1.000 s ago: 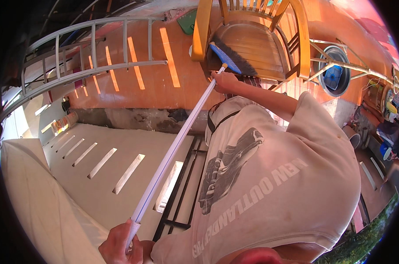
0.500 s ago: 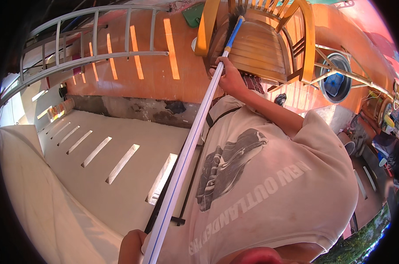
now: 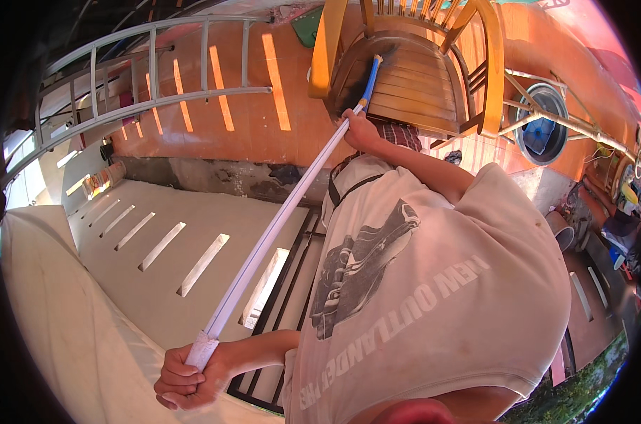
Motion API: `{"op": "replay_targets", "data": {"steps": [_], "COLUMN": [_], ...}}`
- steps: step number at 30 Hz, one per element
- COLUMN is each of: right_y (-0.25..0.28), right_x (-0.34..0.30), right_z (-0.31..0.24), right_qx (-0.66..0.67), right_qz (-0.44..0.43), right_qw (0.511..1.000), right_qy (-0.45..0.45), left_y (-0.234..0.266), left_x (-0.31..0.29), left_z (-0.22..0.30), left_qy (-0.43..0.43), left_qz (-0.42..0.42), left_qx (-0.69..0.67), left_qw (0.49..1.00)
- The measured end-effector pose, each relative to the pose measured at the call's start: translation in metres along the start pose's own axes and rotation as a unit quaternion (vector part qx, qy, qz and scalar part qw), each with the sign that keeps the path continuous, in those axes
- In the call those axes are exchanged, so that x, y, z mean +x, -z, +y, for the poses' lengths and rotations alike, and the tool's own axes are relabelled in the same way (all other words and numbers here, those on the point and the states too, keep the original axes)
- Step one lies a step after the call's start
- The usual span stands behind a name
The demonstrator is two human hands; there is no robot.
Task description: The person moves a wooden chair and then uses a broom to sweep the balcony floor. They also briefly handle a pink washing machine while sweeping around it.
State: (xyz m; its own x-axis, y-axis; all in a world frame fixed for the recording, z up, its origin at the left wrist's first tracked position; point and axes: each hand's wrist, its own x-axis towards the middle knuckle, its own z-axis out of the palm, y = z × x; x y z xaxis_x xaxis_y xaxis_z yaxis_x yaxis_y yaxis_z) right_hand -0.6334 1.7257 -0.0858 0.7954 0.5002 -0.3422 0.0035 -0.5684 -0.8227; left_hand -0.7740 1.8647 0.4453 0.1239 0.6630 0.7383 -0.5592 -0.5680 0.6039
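Note:
A long white pole with a blue stripe runs from lower left up to a blue brush head; it looks like a broom (image 3: 281,212). My right hand (image 3: 363,132) is closed around the pole just below the blue part. At the lower left, my left hand (image 3: 197,373) grips the pole's wrapped white end, fingers curled. The blue head lies over the seat of a wooden chair (image 3: 423,81), where its dark bristles are blurred and hard to make out.
A metal ladder (image 3: 154,67) leans at upper left. A grey basin (image 3: 550,152) holding something blue stands right of the chair, beside bamboo poles. A pale slotted wall (image 3: 158,205) and a black metal frame (image 3: 281,311) lie to my left.
The broom's near end has swung left, and my left hand has come fully into view with it. The brush head has drawn back toward me over the chair seat.

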Motion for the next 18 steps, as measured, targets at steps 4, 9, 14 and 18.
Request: {"op": "replay_targets", "data": {"steps": [4,9,14,18], "right_y": [0.014,0.017,0.017,0.050], "right_x": [0.001,0.010,0.059,0.096], "right_z": [-0.015,-0.012,0.006,-0.015], "right_qx": [0.022,0.045,-0.003,0.032], "right_qz": [0.018,0.024,-0.006,0.104], "right_qw": [1.000,0.999,1.000,0.993], "right_qy": [0.007,-0.003,-0.030,-0.050], "left_y": [-0.024,-0.033,-0.047,-0.083], "left_x": [-0.012,0.000,-0.017,-0.027], "left_z": [0.024,0.011,-0.026,-0.036], "left_qy": [-0.039,0.004,0.070,0.021], "left_qz": [-0.197,-0.191,-0.031,-0.134], "left_qx": [-0.325,-0.361,-0.144,-0.149], "left_qw": [0.924,0.913,0.987,0.979]}}
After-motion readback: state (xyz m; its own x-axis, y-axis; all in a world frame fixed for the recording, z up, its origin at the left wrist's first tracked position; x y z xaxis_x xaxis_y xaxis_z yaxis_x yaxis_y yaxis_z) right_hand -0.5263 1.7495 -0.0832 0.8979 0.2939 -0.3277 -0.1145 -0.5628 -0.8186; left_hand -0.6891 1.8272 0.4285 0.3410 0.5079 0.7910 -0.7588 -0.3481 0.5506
